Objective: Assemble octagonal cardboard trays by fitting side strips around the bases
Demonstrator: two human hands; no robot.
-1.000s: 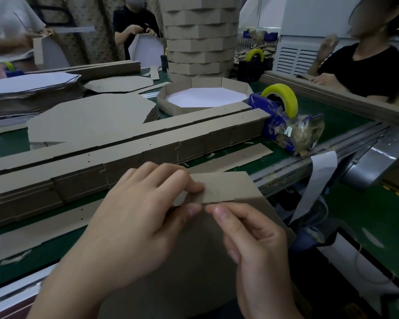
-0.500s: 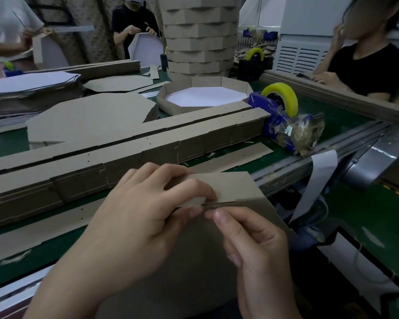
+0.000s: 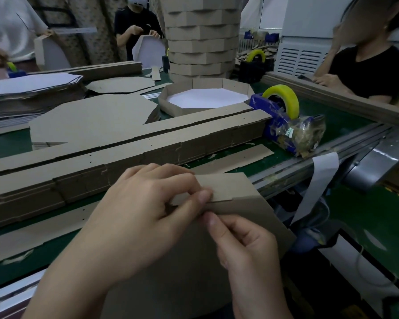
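At the worktop (image 3: 7, 146) edge, the left hand (image 3: 136, 217) pinches a side strip (image 3: 228, 187) onto the cardboard base (image 3: 194, 272) pinched by the right hand (image 3: 247, 252); a slip could skew the joint.

tape dispenser (image 3: 293, 120) right of strip stacks (image 3: 129, 157), finished tray (image 3: 205, 97) behind.

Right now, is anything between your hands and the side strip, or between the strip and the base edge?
Nothing visible. The left hand pinches the side strip, the right hand pinches the base just below it, and the strip lies against the base edge.
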